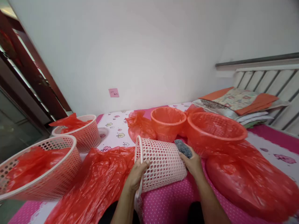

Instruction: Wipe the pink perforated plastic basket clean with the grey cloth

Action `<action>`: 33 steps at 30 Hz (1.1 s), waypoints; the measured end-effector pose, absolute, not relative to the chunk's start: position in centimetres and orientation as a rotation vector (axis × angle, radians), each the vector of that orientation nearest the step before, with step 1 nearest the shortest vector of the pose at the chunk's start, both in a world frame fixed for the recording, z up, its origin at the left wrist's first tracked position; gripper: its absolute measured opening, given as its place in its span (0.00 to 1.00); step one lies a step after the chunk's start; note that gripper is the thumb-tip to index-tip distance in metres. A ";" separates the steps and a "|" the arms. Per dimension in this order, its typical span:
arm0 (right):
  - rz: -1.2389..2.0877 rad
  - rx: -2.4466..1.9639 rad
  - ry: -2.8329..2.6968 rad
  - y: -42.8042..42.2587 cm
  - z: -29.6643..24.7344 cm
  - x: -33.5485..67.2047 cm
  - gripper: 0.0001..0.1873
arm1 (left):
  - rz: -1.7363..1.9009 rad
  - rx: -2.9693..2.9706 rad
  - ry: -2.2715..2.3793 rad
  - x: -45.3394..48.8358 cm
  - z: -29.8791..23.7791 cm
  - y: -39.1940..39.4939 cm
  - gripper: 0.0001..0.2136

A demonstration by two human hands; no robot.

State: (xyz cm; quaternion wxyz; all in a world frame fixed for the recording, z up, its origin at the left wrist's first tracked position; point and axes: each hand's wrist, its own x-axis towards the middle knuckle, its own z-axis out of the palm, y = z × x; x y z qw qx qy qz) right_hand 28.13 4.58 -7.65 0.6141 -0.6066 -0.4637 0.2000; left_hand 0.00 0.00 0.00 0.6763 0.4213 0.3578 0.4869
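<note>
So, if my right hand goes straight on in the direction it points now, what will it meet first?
Probably the base end of the pale perforated basket, which your right hand, holding a grey textured pad, seems to touch; past that edge stands an upright basket lined with red plastic. Depth is unclear.

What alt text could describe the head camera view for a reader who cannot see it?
A pale mesh basket is held on its side, the person's left grip at its open end and right grip holding a gray pad near its base. Patterned bedding also holds four other baskets and red plastic.
</note>
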 end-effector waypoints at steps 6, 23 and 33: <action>0.292 -1.479 -1.056 4.1 -7.6 28.6 0.30 | 1.083 0.984 0.858 0.0 -0.7 -0.1 0.25; 0.281 -1.098 -1.382 1.9 -2.4 22.4 0.21 | 0.883 1.149 0.621 0.4 -0.9 -0.6 0.41; 0.382 -0.878 -1.539 -0.8 0.5 19.2 0.22 | 0.792 1.216 0.564 0.3 0.2 -0.8 0.36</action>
